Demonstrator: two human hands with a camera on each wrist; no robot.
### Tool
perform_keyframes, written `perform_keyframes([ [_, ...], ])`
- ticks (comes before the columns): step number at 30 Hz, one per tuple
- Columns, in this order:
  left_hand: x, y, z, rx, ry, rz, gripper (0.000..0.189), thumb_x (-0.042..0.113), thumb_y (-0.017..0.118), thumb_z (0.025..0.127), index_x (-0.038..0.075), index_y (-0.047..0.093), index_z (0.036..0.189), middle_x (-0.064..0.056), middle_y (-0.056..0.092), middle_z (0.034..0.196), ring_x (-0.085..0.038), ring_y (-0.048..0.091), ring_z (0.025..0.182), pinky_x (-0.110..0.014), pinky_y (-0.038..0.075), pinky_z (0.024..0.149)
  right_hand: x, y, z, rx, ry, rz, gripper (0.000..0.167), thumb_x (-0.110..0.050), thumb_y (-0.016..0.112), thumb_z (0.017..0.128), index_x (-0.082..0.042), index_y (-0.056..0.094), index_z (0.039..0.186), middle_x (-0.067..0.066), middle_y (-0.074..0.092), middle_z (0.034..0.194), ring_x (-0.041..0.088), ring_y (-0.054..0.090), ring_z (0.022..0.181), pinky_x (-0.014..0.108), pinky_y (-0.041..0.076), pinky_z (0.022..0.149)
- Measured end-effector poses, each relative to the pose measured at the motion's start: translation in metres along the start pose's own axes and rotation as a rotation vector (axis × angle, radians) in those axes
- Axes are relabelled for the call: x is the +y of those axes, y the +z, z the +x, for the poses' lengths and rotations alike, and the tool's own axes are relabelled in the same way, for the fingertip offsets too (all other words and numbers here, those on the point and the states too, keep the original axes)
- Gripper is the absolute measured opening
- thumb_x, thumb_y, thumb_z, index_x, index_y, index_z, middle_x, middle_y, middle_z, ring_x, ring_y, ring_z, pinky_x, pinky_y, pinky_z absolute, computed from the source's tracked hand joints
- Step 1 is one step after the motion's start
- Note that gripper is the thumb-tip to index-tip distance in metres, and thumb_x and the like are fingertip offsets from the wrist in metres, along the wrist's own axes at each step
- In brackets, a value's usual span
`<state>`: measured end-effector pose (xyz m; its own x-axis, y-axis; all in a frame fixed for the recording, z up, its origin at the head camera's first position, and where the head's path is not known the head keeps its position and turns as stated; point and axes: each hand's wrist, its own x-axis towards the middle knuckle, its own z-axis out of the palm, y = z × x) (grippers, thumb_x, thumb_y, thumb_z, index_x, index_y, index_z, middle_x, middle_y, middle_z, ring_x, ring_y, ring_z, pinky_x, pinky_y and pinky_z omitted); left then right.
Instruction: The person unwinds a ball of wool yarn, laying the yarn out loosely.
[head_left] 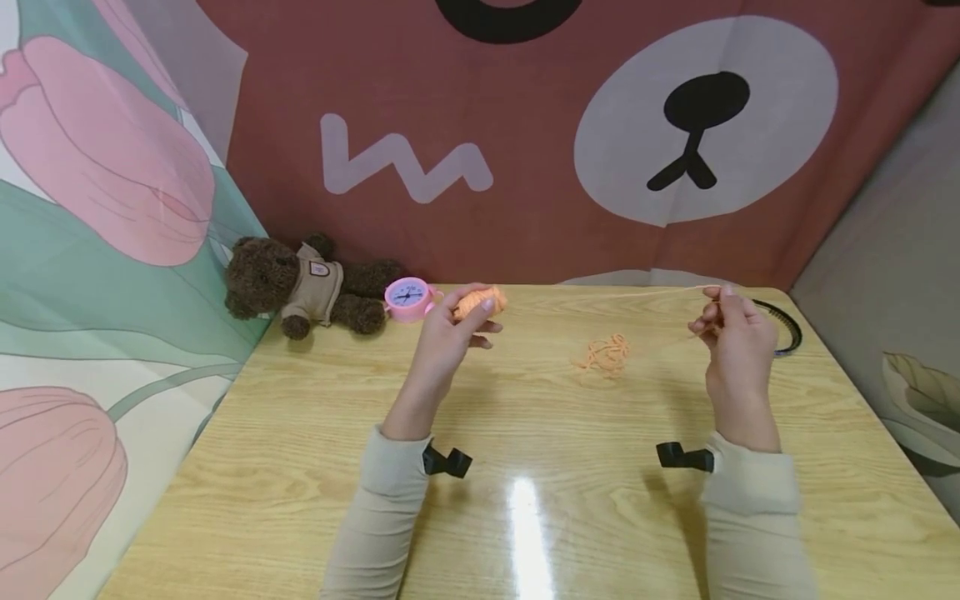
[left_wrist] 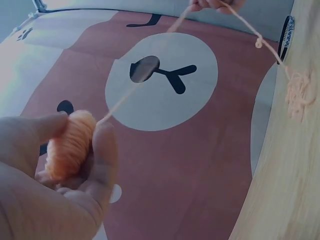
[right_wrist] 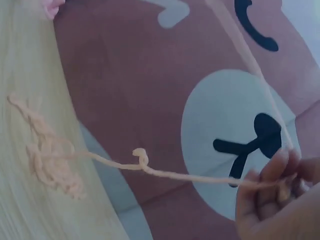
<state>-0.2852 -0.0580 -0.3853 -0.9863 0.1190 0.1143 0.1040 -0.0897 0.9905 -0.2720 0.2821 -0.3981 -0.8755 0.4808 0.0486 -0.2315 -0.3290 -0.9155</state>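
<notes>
My left hand [head_left: 448,333] grips a small wound ball of orange yarn [left_wrist: 72,145] between thumb and fingers, raised over the table. From the ball a yarn strand [left_wrist: 122,101] runs taut across to my right hand [head_left: 738,350], which pinches it between thumb and fingertips at about the same height. Below the right hand the strand hangs on, with a small kinked loop [right_wrist: 142,157] in it, down to a loose tangled heap of yarn [head_left: 607,354] on the tabletop between the hands.
On the wooden table [head_left: 570,433], a brown teddy bear [head_left: 315,287] lies at the back left beside a pink alarm clock [head_left: 408,298]. A dark ring-shaped item [head_left: 789,329] lies behind the right hand. A printed cloth backdrop [head_left: 525,167] stands along the back edge.
</notes>
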Motion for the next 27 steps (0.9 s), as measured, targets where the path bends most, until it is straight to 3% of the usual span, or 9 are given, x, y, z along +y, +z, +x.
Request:
perform_keyframes([
  [3,0.001,0.000,0.000,0.001,0.012,-0.052,0.032,0.010,0.065,0.099,0.006,0.060,0.130,-0.013,0.064,0.119,-0.032,0.072,0.101,-0.026,0.062,0.075,0.002,-0.002,0.003,0.053,0.009,-0.156,0.026,-0.031,0.058,0.103,-0.009,0.072,0.104,-0.004,0.062,0.089,0.010,0.062,0.077,0.019,0.053,0.073],
  [5,0.001,0.001,0.000,-0.005,0.021,-0.076,0.033,0.007,0.066,0.098,0.004,0.060,0.130,-0.013,0.062,0.119,-0.028,0.071,0.100,-0.027,0.062,0.080,0.004,0.000,0.002,0.021,0.011,-0.359,0.030,-0.035,0.053,0.105,-0.014,0.071,0.116,-0.005,0.064,0.107,0.009,0.059,0.094,0.020,0.047,0.080],
  [8,0.000,0.006,-0.002,-0.025,0.040,-0.094,0.032,0.003,0.067,0.096,0.001,0.060,0.127,-0.013,0.061,0.115,-0.020,0.070,0.095,-0.028,0.062,0.083,0.009,0.006,-0.003,-0.143,-0.030,-0.685,0.044,-0.043,0.046,0.106,-0.018,0.059,0.141,0.003,0.057,0.140,0.019,0.055,0.123,0.030,0.046,0.091],
  [11,-0.001,0.015,-0.005,-0.075,0.050,-0.109,0.030,-0.001,0.067,0.094,0.001,0.057,0.123,-0.010,0.063,0.110,-0.017,0.070,0.091,-0.032,0.062,0.085,0.012,0.017,-0.011,-0.381,-0.114,-0.903,0.055,-0.045,0.043,0.107,-0.017,0.043,0.155,0.014,0.041,0.160,0.037,0.044,0.141,0.052,0.048,0.102],
  [13,-0.001,0.022,-0.008,-0.118,0.057,-0.115,0.029,-0.003,0.067,0.093,0.001,0.055,0.119,-0.008,0.064,0.106,-0.016,0.070,0.091,-0.040,0.062,0.090,0.015,0.028,-0.019,-0.544,-0.163,-0.942,0.057,-0.044,0.046,0.107,-0.016,0.040,0.156,0.017,0.038,0.161,0.043,0.042,0.142,0.062,0.045,0.106],
  [15,-0.002,0.027,-0.010,-0.159,0.060,-0.119,0.029,-0.004,0.067,0.092,0.002,0.054,0.118,-0.007,0.065,0.103,-0.016,0.070,0.090,-0.044,0.061,0.091,0.018,0.040,-0.029,-0.690,-0.211,-0.951,0.056,-0.041,0.050,0.107,-0.016,0.040,0.156,0.016,0.041,0.160,0.042,0.042,0.143,0.062,0.042,0.110],
  [19,-0.003,0.032,-0.013,-0.216,0.070,-0.098,0.030,-0.003,0.067,0.093,0.001,0.054,0.120,-0.008,0.065,0.104,-0.015,0.070,0.091,-0.044,0.062,0.088,0.023,0.061,-0.049,-0.865,-0.308,-0.906,0.056,-0.034,0.059,0.104,-0.014,0.043,0.154,0.012,0.049,0.155,0.034,0.047,0.141,0.056,0.044,0.112],
  [23,-0.003,0.033,-0.015,-0.249,0.074,-0.023,0.033,0.001,0.068,0.094,0.002,0.057,0.125,-0.012,0.064,0.109,-0.015,0.068,0.091,-0.040,0.064,0.082,0.024,0.072,-0.064,-0.855,-0.304,-0.886,0.053,-0.034,0.063,0.101,-0.013,0.051,0.149,0.010,0.063,0.140,0.030,0.059,0.130,0.050,0.053,0.101],
  [27,-0.002,0.034,-0.016,-0.244,0.083,0.026,0.033,0.004,0.069,0.095,0.003,0.059,0.126,-0.014,0.063,0.113,-0.015,0.067,0.092,-0.036,0.064,0.077,0.024,0.076,-0.069,-0.795,-0.261,-0.893,0.038,-0.036,0.064,0.101,-0.013,0.066,0.131,0.006,0.074,0.101,0.025,0.070,0.091,0.035,0.058,0.070],
])
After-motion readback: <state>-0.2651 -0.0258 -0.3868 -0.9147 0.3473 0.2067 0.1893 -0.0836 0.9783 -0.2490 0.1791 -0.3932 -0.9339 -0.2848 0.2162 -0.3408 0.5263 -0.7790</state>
